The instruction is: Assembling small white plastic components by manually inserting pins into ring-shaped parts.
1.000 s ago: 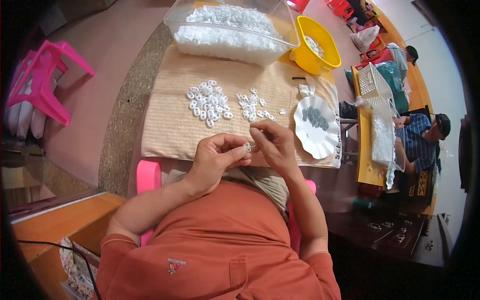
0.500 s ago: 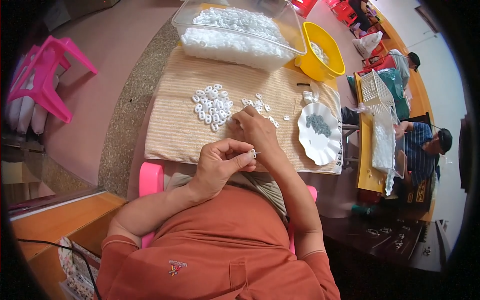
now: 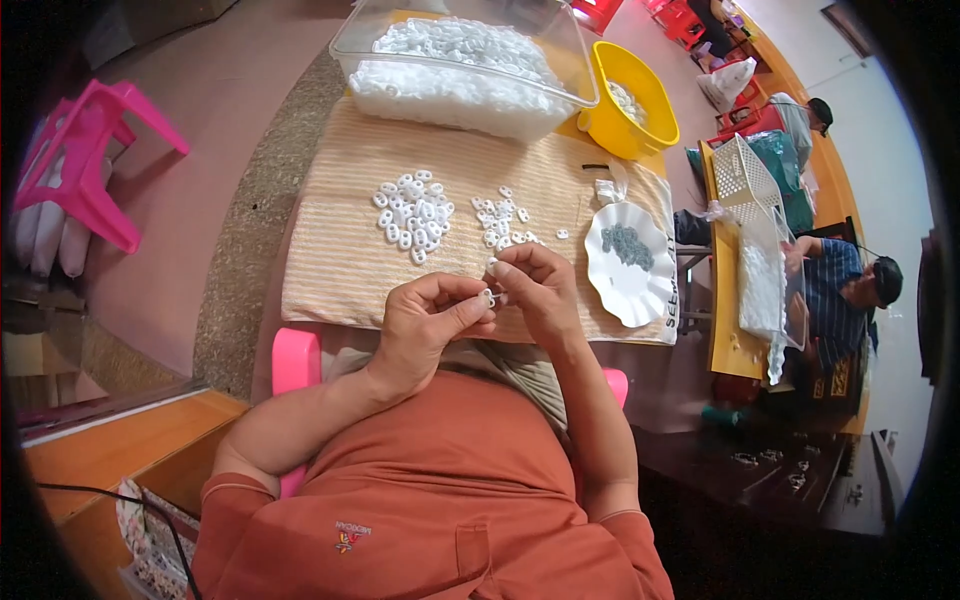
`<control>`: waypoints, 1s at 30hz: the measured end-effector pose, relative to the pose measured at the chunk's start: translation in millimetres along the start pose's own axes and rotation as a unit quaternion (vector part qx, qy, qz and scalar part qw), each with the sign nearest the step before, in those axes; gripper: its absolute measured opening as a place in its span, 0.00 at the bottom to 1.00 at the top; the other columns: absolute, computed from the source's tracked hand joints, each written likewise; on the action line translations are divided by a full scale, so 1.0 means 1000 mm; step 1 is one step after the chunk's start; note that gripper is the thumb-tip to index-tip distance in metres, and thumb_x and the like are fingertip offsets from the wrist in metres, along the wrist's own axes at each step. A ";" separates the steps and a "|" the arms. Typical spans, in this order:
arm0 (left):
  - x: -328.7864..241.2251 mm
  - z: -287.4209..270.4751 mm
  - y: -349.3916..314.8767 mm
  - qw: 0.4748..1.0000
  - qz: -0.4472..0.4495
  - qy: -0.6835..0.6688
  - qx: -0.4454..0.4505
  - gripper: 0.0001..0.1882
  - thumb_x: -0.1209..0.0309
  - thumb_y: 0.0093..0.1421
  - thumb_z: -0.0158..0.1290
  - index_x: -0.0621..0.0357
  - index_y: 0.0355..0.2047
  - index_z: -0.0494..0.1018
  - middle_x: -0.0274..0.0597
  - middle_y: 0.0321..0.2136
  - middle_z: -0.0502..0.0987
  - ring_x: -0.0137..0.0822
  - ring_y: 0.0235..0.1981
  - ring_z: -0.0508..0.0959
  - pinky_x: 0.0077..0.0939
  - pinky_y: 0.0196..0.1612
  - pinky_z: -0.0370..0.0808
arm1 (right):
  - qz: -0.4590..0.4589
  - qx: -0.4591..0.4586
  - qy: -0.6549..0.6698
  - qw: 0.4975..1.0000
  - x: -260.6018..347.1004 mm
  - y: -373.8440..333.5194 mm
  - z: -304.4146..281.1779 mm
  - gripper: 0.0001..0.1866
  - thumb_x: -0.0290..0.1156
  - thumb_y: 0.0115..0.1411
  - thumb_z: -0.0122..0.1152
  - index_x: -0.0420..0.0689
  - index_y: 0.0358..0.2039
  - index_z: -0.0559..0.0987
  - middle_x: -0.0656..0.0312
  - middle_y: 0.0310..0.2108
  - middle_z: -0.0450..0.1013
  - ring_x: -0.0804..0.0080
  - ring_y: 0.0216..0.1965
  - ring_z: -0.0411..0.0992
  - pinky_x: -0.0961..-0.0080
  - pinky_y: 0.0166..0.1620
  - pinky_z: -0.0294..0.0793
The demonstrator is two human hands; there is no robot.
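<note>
My left hand [image 3: 425, 320] pinches a small white oval two-hole piece [image 3: 488, 298] between thumb and fingertips, just above my lap. A thin pin-like bit sticks out of it toward the right hand. Close beside it, my right hand [image 3: 542, 290] is closed at the fingertips on another small white piece [image 3: 491, 267], partly hidden by the fingers. Ahead on the striped towel [image 3: 340, 210] lie a larger pile of white two-hole pieces [image 3: 412, 212] and a smaller scattered group [image 3: 500, 212]. A scalloped white plate [image 3: 642, 305] at the right bears small grey-green bits [image 3: 628, 247].
A clear plastic bin [image 3: 465, 75] full of white pieces stands at the table's far side, beside a yellow basin [image 3: 655, 95]. Pink stool [image 3: 85, 185] stands at left. At right, another person [image 3: 840, 290] sits at a table with a white basket [image 3: 750, 180].
My right hand has come back from the smaller group of pieces to beside my left hand, now with a white piece at its fingertips. The view has shifted slightly.
</note>
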State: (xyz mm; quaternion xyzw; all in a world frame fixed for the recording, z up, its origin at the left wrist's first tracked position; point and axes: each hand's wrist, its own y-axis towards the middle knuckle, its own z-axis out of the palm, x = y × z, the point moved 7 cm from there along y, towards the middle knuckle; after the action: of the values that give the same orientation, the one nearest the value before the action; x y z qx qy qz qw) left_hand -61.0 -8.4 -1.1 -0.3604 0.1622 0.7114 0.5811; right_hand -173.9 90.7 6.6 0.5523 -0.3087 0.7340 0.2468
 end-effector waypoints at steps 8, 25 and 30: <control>0.001 -0.001 0.004 0.999 -0.026 -0.023 -0.007 0.08 0.78 0.61 0.54 0.64 0.41 0.74 0.42 0.33 0.80 0.31 0.33 0.81 0.26 0.38 0.82 | -0.008 0.014 0.056 0.998 -0.017 -0.009 -0.006 0.11 0.19 0.60 0.57 0.34 0.44 0.76 0.57 0.32 0.78 0.74 0.31 0.76 0.78 0.34 0.77; 0.003 -0.004 0.008 0.999 -0.037 -0.032 -0.007 0.08 0.77 0.61 0.55 0.65 0.41 0.74 0.44 0.33 0.80 0.31 0.33 0.81 0.22 0.38 0.82 | -0.009 0.032 0.081 0.996 -0.023 -0.010 -0.006 0.12 0.19 0.60 0.59 0.34 0.45 0.76 0.57 0.34 0.78 0.75 0.33 0.76 0.79 0.37 0.78; 0.003 -0.003 0.010 0.999 -0.030 -0.029 -0.002 0.08 0.76 0.62 0.54 0.66 0.41 0.74 0.45 0.33 0.80 0.32 0.33 0.82 0.21 0.38 0.82 | -0.001 0.039 0.078 0.996 -0.025 -0.010 -0.007 0.13 0.20 0.59 0.60 0.34 0.45 0.76 0.57 0.36 0.78 0.76 0.35 0.76 0.79 0.38 0.78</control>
State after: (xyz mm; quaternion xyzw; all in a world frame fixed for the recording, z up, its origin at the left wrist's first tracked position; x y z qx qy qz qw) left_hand -69.3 -11.4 -7.2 -0.3456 0.1336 0.7042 0.6056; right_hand -165.1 101.9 -17.5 0.5026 -0.2594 0.7862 0.2489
